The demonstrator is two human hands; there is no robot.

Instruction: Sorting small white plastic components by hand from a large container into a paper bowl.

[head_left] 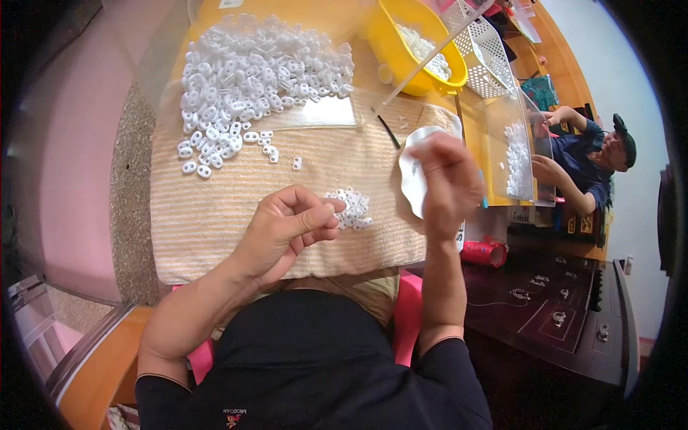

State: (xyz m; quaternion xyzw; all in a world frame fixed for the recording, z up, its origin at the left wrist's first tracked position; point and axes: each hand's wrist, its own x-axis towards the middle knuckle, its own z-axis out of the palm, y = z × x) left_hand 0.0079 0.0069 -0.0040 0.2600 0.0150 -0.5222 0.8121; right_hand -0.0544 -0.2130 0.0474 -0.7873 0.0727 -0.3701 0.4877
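Where the towel [201, 240] meets its right side: a white wavy-edged dish [413, 179], partly covered by the right hand [448, 168]; a thin black rod [388, 131] lies slanted just beside it.
Far side: yellow tub [387, 43] with white pieces inside, a clear strip [430, 59] crossing over it; white perforated basket [487, 57] adjacent.
Right of the dish: clear box [494, 118] of white pieces; beyond it, a co-worker [595, 154] in a dark cap.
Small pile: white holed pieces [352, 209] on the towel, just beside the left hand [330, 211], whose fingertips partly hide them; long axes mixed, too crowded for us to read singly.
Big heap: two-holed ovals [244, 68] at far left, pointing every way; one at its near edge lies roughly left-right.
Left hand: thumb and index drawn together, other fingers curled; contents we cannot tell.
Right hand: raised, fingers bent, motion-blurred; we cannot tell its opening or contents.
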